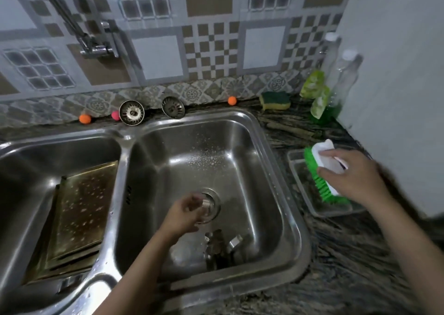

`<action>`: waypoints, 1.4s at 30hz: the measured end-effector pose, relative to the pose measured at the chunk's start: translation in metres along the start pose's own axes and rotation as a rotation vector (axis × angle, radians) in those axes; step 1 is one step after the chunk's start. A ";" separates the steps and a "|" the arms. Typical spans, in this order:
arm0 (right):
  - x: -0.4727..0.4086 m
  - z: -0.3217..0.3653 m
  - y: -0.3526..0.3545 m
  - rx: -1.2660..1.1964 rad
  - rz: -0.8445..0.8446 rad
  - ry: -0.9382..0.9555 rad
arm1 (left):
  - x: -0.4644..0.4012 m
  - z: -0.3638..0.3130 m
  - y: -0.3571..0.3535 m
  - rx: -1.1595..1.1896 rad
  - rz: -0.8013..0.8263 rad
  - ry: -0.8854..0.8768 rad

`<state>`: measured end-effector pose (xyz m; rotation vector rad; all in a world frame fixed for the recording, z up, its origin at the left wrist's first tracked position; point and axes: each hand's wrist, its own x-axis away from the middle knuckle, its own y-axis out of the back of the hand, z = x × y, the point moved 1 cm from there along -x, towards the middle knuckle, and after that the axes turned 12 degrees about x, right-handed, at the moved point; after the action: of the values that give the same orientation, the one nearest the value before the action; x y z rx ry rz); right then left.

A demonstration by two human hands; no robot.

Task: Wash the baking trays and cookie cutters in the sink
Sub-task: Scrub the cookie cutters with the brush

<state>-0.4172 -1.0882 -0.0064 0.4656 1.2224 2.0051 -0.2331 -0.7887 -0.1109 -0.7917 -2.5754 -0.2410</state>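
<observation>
The person is standing at a double sink, and the washing looks to be somewhere in the middle. The left hand (186, 212) is hovering over the drain of the right basin (242, 146), its grip curled round a small metal cookie cutter (206, 205); the blur is hiding which shape it is. More cookie cutters (222, 245) are lying on the basin floor nearer the front edge, apparently waiting their turn. The baking trays (79, 209) are stacked in the left basin (28, 161), spotted with droplets or suds, so I would guess they are soaped but not rinsed. Out on the tabletop (341, 254), the right hand (353, 177) is gripping a green-bristled scrubbing brush (319, 170) over a clear shallow dish (310, 201). The tap (98, 43) is showing no stream that I can make out.
</observation>
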 end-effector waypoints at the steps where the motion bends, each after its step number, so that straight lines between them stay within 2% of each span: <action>1: 0.000 -0.003 -0.006 0.040 0.045 0.000 | 0.003 -0.006 -0.007 0.084 0.011 -0.001; 5: -0.001 -0.014 -0.029 0.168 0.161 0.010 | 0.009 -0.019 -0.024 0.314 -0.001 -0.003; 7: 0.000 -0.015 -0.033 0.202 0.167 0.002 | 0.012 -0.023 -0.027 0.385 -0.015 -0.015; 13: -0.001 -0.008 -0.014 0.078 -0.060 0.036 | 0.017 -0.033 -0.031 0.473 -0.036 -0.059; 19: 0.001 -0.002 -0.009 0.002 -0.134 0.044 | 0.021 -0.035 -0.036 0.542 0.011 -0.077; 21: 0.005 0.005 -0.011 -0.101 -0.151 0.019 | 0.024 -0.035 -0.035 0.561 0.032 -0.082; 23: 0.013 0.023 -0.015 -0.322 -0.109 -0.034 | 0.026 -0.037 -0.036 0.596 0.062 -0.085; 25: 0.030 0.049 -0.027 -0.549 0.011 -0.064 | 0.027 -0.038 -0.039 0.636 0.080 -0.084; 27: 0.054 0.079 -0.052 -0.671 0.152 -0.043 | 0.029 -0.038 -0.046 0.666 0.071 -0.075; 29: 0.071 0.106 -0.079 -0.688 0.205 -0.011 | 0.031 -0.037 -0.050 0.702 0.076 -0.077; 31: 0.071 0.120 -0.103 -0.700 0.177 -0.029 | 0.034 -0.034 -0.048 0.724 0.068 -0.080; 36: 0.045 0.128 -0.146 -0.632 0.220 -0.152 | 0.046 -0.014 -0.029 0.602 0.026 -0.028; 39: 0.039 0.124 -0.156 -0.619 0.186 -0.230 | 0.045 -0.008 -0.024 0.563 -0.029 0.005; 42: 0.052 0.125 -0.153 -0.727 0.227 -0.211 | 0.036 -0.010 -0.020 0.592 -0.094 -0.001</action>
<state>-0.3124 -0.9302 -0.0829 0.4384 0.2702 2.3413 -0.2676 -0.7902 -0.0868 -0.4455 -2.4776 0.4759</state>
